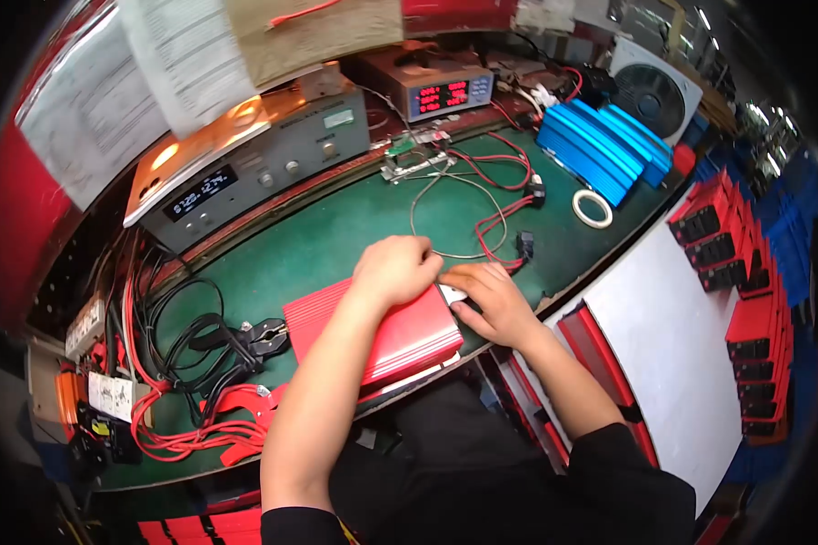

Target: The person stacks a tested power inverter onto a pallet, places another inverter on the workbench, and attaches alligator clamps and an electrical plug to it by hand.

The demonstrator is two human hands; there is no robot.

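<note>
A red power inverter (413, 338) with a ribbed metal case lies near the front edge of the green bench. My left hand (395, 270) rests over its far right corner with the fingers curled in. What those fingers hold, if anything, is hidden. My right hand (495, 304) grips the inverter's right end, thumb and fingers around a white part (453, 293) there. At the other end, a black clamp (268, 337) sits against the case. A red clamp (254, 404) lies close to the front left, its jaws partly hidden by my left arm.
Behind stand a grey instrument (264, 168) and a power meter (445, 94) with red digits. Blue cases (600, 145), a tape roll (593, 209) and red leads with a black plug (524, 243) lie right. Black cables (177, 304) coil left. A white board (668, 336) and several red cases (754, 318) fill the right.
</note>
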